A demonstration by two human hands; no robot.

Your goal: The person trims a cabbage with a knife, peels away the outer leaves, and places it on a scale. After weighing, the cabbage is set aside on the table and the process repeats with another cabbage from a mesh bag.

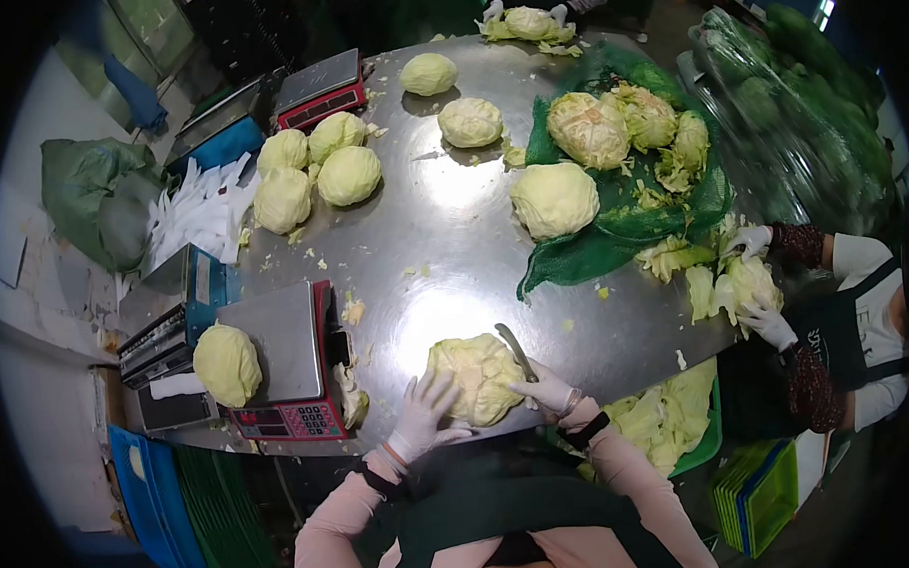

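Note:
Directly in front of me on the metal table sits a cabbage (481, 376), its pale cut stem end facing up. My left hand (422, 417), in a white glove, lies against the cabbage's left side with its fingers spread. In my white-gloved right hand (546, 390) is a knife (514, 348) with a dark, curved blade pointing up and away, beside the cabbage's right edge. The fingers of that hand are closed and close to the leaves. Part of the knife's handle is hidden in the glove.
A red scale (276, 340) stands left, a trimmed cabbage (227, 365) at its edge. Several cabbages lie farther back. Green netting (584, 259) holds untrimmed heads. A co-worker's hands (766, 318) handle a cabbage at right; another person works opposite. A leaf-filled green crate (720, 415) stands below.

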